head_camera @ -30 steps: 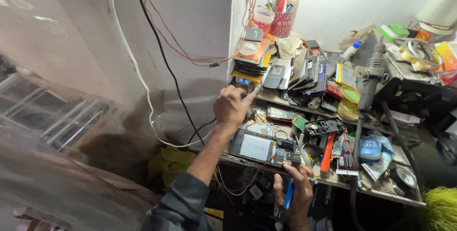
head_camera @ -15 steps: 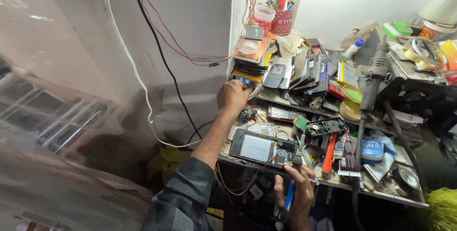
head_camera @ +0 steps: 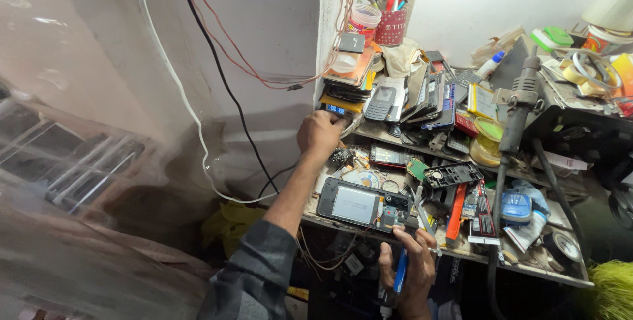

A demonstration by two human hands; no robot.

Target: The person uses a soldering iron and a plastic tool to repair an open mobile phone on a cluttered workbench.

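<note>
Phones [head_camera: 348, 86] stacked at far left meet the left hand [head_camera: 320, 134], fingers seemingly curled on the lowest; right hand [head_camera: 409, 270] clamps a blue tool [head_camera: 399, 274], near.

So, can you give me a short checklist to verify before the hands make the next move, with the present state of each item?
1. Left hand reaches the bottom of the phone stack: ok, fingers touch it.
2. What the left grip holds: cannot tell, fingertips hidden.
3. Right hand holds the blue-handled tool: ok.
4. Opened phone lies flat on the bench: ok.
5. Stack is steady: not ok, it looks tall and uneven.
6. Black cable is apart from the left arm: cannot tell.
</note>
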